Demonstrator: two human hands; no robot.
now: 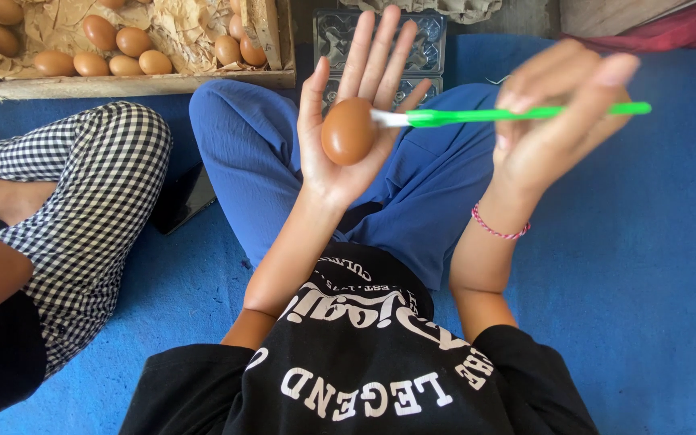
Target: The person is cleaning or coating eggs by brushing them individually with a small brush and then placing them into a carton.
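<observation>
A brown egg (pixel 347 130) rests in the palm of my left hand (pixel 346 153), whose fingers are spread upward. My right hand (pixel 553 121) grips a green-handled toothbrush (pixel 509 114) by its handle. The brush's white head touches the right side of the egg. Both hands are raised over my lap, above my blue trousers (pixel 420 185).
A wooden crate (pixel 122 80) lined with crumpled paper holds several brown eggs (pixel 114 48) at the top left. A clear plastic egg tray (pixel 424 48) lies beyond my knees. Another person in checked trousers (pixel 82 201) sits at my left. A blue mat (pixel 646 266) covers the floor.
</observation>
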